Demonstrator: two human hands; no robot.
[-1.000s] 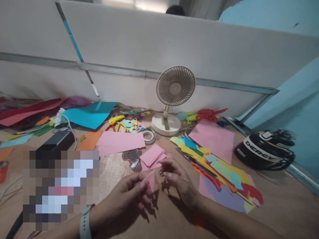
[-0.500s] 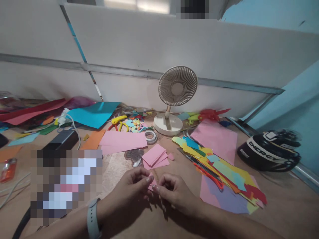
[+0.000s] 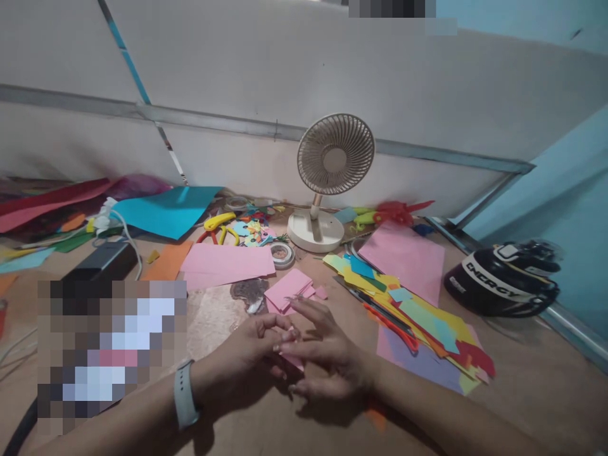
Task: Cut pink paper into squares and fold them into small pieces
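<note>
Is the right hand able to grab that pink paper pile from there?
Probably yes: the pink paper pile lies just beyond the right hand, and nothing I can see blocks the way between them.

Left hand (image 3: pixel 254 345) has a small pink paper (image 3: pixel 295 361) in its grip; right hand (image 3: pixel 339 354) close in, fingers spread, contact unclear. Pink paper stack (image 3: pixel 287 286) just beyond on desk (image 3: pixel 266 421). Fan (image 3: pixel 335 160) at back, yellow strips (image 3: pixel 458 326) right, black ENERGY jug (image 3: pixel 501 301) far right.
</note>
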